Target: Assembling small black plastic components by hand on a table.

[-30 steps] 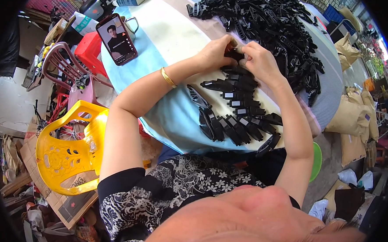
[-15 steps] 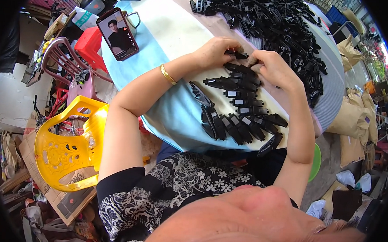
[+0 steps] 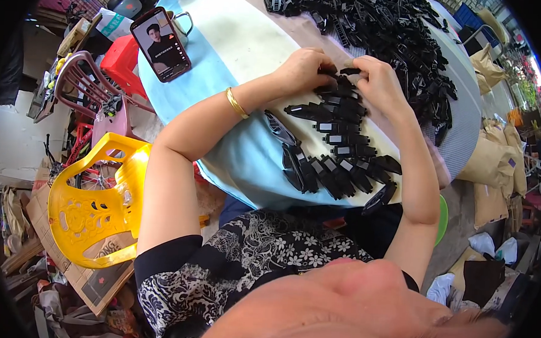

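My left hand (image 3: pixel 306 72) is curled at the far end of the row, its fingertips closed on a small black plastic part (image 3: pixel 328 70) that they partly hide. A little to the right, my right hand (image 3: pixel 378 83) pinches another black plastic piece (image 3: pixel 350 71) between thumb and fingers. Below both hands, a curved row of black plastic parts (image 3: pixel 345 139), several with pale rectangular patches, lies on the striped tablecloth (image 3: pixel 246 158). Longer glossy black parts (image 3: pixel 280 128) lie at the row's left side.
A large heap of black parts (image 3: pixel 387 40) covers the far right of the table. A propped phone (image 3: pixel 161 44) stands at the left before a mug (image 3: pixel 183 22). Beside me are a yellow plastic chair (image 3: pixel 97 206) and a red stool (image 3: pixel 121 66); brown sacks (image 3: pixel 491 153) stand right.
My right hand has shifted slightly up, and a black piece now shows in its pinch. My left hand stays nearly in place, still curled at the row's far end.
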`<state>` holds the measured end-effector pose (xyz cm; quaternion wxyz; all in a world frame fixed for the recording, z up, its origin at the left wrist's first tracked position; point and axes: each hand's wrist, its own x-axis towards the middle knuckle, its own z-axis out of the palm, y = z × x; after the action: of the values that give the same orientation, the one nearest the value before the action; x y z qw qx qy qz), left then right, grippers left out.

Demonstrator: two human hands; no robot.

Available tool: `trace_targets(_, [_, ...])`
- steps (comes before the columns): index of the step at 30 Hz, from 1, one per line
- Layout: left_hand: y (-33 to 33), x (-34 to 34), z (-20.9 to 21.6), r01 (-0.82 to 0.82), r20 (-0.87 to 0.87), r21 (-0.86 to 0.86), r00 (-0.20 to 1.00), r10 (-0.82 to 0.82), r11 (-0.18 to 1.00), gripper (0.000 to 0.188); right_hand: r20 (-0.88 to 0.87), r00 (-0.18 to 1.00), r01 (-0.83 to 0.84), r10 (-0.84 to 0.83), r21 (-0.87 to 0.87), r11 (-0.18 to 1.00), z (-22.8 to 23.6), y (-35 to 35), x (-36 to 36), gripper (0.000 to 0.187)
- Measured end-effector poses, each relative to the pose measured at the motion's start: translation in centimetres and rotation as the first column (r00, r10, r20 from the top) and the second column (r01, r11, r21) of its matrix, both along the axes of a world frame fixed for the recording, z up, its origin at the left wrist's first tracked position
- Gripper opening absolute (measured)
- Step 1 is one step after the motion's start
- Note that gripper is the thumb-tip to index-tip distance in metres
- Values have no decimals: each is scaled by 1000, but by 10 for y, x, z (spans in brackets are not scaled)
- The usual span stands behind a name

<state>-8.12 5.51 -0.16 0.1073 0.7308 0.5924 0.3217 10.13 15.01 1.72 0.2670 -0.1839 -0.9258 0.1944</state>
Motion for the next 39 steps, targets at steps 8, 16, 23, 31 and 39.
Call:
trace_targets(8, [-4, 4, -1, -67, 65, -23, 996, 68, 997, 25, 230, 968, 158, -100, -248, 956, 22, -2, 9, 14])
trace_targets(16, [-7, 6, -1, -52, 47, 50, 998, 49, 997, 22, 384, 921, 199, 67, -609, 768, 28, 1, 13, 19])
trace_targets(23, [-6, 7, -3, -71, 69, 37, 995, 68, 997, 22, 206, 973, 145, -102, -205, 968, 31, -8, 14, 23])
trace_targets(31, [-5, -1, 2, -60, 62, -41, 996, 62, 997, 23, 259, 961, 43, -93, 190, 981, 19, -1, 9, 20])
trace_targets(39, [5, 1, -4, -15, 128, -45, 992, 21, 999, 22, 254, 967, -62, 24, 143, 988, 16, 4, 5, 20])
